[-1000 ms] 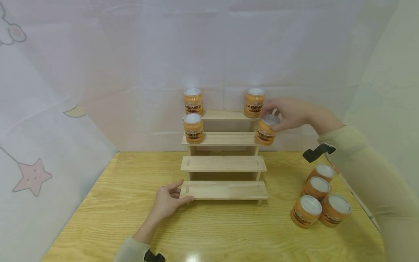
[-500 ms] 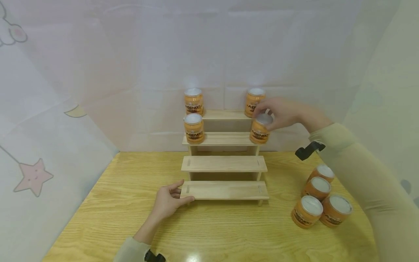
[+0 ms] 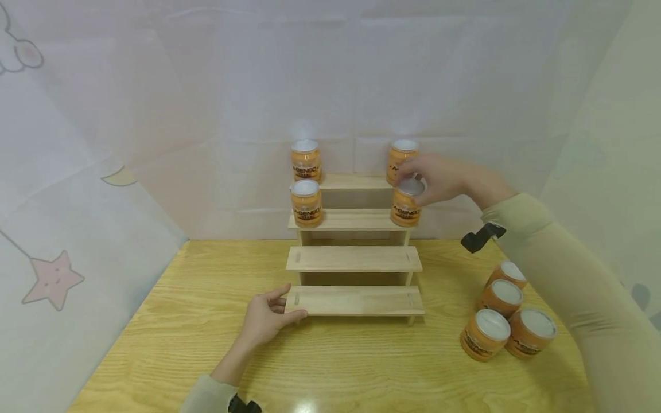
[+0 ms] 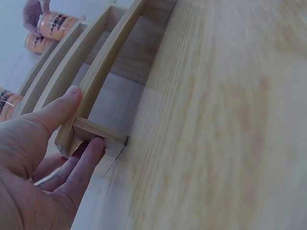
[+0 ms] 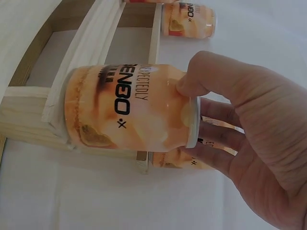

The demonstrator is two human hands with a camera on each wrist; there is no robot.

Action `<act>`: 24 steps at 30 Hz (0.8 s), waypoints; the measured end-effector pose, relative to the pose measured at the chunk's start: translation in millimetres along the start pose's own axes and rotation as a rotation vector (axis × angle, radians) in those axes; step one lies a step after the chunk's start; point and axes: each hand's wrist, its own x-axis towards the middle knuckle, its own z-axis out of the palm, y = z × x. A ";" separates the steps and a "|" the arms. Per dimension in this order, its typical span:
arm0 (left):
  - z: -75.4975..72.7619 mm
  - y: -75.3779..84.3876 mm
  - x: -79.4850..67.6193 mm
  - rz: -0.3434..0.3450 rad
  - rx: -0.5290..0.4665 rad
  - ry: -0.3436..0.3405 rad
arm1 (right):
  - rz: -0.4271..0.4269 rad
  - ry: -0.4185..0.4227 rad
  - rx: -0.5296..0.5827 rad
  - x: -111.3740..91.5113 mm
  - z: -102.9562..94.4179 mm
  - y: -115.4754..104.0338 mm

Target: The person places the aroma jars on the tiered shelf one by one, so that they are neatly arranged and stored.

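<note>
My right hand [image 3: 439, 179] grips an orange can [image 3: 406, 207] near its silvery top, thumb on one side and fingers on the other. The can is upright at the right end of the second tier from the top of a wooden step shelf [image 3: 353, 259]; in the right wrist view the can's [image 5: 124, 108] base meets the board. At the shelf's lower left, my left hand [image 3: 263, 318] holds the end of the bottom step. In the left wrist view its thumb [image 4: 60, 110] lies on the board's edge and the fingers reach underneath, touching the support.
Matching cans stand at both ends of the top tier, left [image 3: 306, 162] and right [image 3: 400, 160], and one more can [image 3: 307, 205] at the second tier's left. Several cans [image 3: 485, 335] cluster on the wood-grain table [image 3: 361, 367] at right. A pale cloth [image 3: 248, 103] hangs behind.
My right hand has moved left with the can, from beyond the second tier's right end to above its board. The left hand has stayed on the bottom step.
</note>
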 end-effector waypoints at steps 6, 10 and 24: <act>-0.4 1.0 0.3 0.000 -0.003 0.003 | -0.031 0.008 -0.018 1.3 3.7 2.7; -0.2 1.0 0.5 -0.004 -0.004 0.006 | -0.003 0.005 -0.018 0.4 6.3 3.0; -0.4 1.3 2.5 -0.015 0.005 0.010 | -0.029 0.068 -0.081 -2.8 15.5 4.7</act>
